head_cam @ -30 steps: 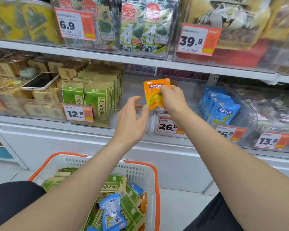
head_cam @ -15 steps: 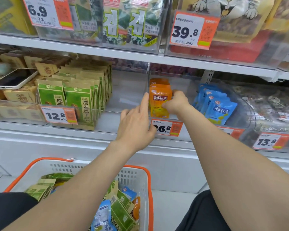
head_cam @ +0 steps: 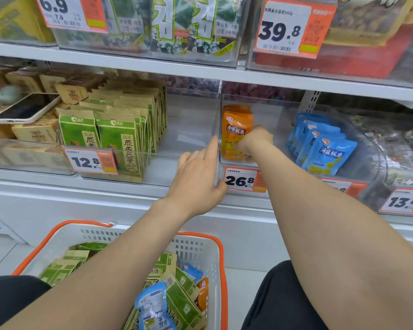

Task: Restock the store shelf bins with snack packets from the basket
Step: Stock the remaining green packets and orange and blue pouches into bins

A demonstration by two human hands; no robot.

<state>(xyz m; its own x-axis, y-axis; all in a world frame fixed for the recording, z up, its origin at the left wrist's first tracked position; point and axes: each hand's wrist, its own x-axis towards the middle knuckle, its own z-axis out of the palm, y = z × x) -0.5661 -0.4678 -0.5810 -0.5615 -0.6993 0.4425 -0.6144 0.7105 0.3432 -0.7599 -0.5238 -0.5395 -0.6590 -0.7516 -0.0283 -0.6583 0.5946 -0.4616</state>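
Orange packet stood upright in the clear bin, its lower right edge gripped by the right hand with curled fingers, bin's front corner touched by the left hand with straight fingers.

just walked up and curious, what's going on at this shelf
A person is restocking snacks. Their right hand holds an orange packet upright inside the clear bin above the 26.8 price tag, in front of another orange one. The left hand rests against that bin's front left corner. The basket below holds more snack packets in green, blue and orange.
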